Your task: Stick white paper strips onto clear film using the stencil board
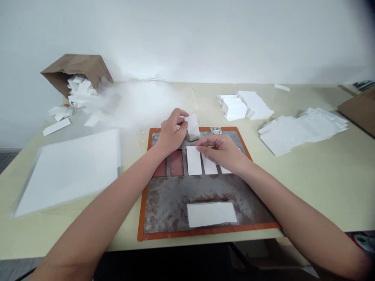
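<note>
Between the thumb and fingers of my left hand (pixel 173 132) is a small folded-looking white card (pixel 192 128), held tilted above a hinged metal plate (pixel 170 195) with an orange border. My right hand (pixel 222 151) is closed, its thumb and index finger pinching the upper right corner of a flat white card (pixel 194 162) that lies over one of the plate's rectangular slots. To its right, another white card (pixel 209 166) lies in a slot, partly under my right hand. On the left, a reddish slot (pixel 177 163) shows its bottom. A white strip (pixel 211 214) rests along the plate's near side.
A tipped cardboard box (pixel 84 64) spills white scraps at the back left. A large white sheet (pixel 70 169) lies left of the plate. A card stack (pixel 246 105) stands behind, fanned cards (pixel 303 128) lie right, and a brown box (pixel 359 111) sits at the right edge.
</note>
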`<action>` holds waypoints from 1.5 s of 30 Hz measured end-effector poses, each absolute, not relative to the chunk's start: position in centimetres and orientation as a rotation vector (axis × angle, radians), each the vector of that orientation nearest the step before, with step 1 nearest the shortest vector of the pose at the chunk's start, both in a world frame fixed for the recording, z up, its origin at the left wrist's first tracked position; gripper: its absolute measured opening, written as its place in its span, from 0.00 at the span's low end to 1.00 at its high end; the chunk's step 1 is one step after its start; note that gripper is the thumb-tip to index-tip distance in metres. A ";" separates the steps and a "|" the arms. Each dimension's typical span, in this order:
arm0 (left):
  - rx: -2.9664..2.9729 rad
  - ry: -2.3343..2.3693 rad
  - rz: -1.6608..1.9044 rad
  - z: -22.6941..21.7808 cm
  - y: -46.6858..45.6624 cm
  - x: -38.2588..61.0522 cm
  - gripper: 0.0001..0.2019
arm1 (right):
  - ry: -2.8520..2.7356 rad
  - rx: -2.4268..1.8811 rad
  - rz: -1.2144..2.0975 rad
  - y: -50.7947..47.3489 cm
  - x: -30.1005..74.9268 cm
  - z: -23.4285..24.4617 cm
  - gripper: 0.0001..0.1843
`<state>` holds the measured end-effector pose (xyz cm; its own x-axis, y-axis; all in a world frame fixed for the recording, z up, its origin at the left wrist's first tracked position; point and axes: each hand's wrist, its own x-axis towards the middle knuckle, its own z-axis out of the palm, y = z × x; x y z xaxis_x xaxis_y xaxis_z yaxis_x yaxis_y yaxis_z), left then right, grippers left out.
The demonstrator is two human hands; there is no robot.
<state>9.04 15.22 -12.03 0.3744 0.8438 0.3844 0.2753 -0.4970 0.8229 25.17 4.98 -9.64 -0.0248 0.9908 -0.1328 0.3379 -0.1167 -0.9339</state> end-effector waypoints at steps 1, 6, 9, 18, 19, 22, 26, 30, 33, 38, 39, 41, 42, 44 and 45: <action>1.886 0.975 1.082 -12.0 15.4 9.1 0.08 | -1.433 -1.536 1.164 5.0 25.2 -9.6 0.13; 1.673 1.006 1.061 -12.3 16.1 9.1 0.08 | -1.436 -1.550 1.219 5.0 25.2 -9.3 0.13; 1.711 1.007 1.057 -12.6 16.2 9.1 0.08 | -1.433 -1.596 1.238 5.1 25.2 -9.3 0.13; 1.763 1.024 1.049 -12.4 16.0 9.2 0.08 | -1.516 -1.658 1.144 5.2 25.2 -9.7 0.12; 1.763 1.024 1.047 -12.4 16.0 9.2 0.08 | -1.518 -1.655 1.143 5.2 25.2 -9.7 0.12; 1.769 1.026 1.040 -12.3 15.9 9.2 0.08 | -1.521 -1.647 1.137 5.2 25.2 -9.7 0.12; 1.772 1.019 1.038 -12.1 15.7 9.2 0.08 | -1.513 -1.615 1.164 5.3 25.3 -9.9 0.13; 1.784 1.034 1.031 -12.0 15.7 9.2 0.09 | -1.397 -1.554 1.257 5.4 25.5 -10.4 0.15; 1.784 1.026 1.042 -12.2 15.8 9.3 0.09 | -1.316 -1.520 1.322 5.4 25.6 -10.6 0.15; 1.797 1.034 1.046 -12.3 15.9 9.3 0.08 | -1.347 -1.526 1.301 5.4 25.6 -10.7 0.15; 1.792 1.036 1.041 -12.3 15.9 9.3 0.08 | -1.356 -1.530 1.295 5.4 25.6 -10.7 0.16; 1.782 1.043 1.033 -12.2 15.8 9.3 0.08 | -1.367 -1.538 1.289 5.4 25.6 -10.6 0.16; 1.782 1.046 1.028 -12.1 15.7 9.3 0.08 | -1.368 -1.543 1.286 5.4 25.6 -10.6 0.15; 1.790 1.048 1.024 -12.0 15.7 9.3 0.08 | -1.370 -1.555 1.283 5.3 25.6 -10.5 0.15; 1.797 1.047 1.025 -12.0 15.7 9.3 0.08 | -1.372 -1.559 1.283 5.4 25.6 -10.5 0.15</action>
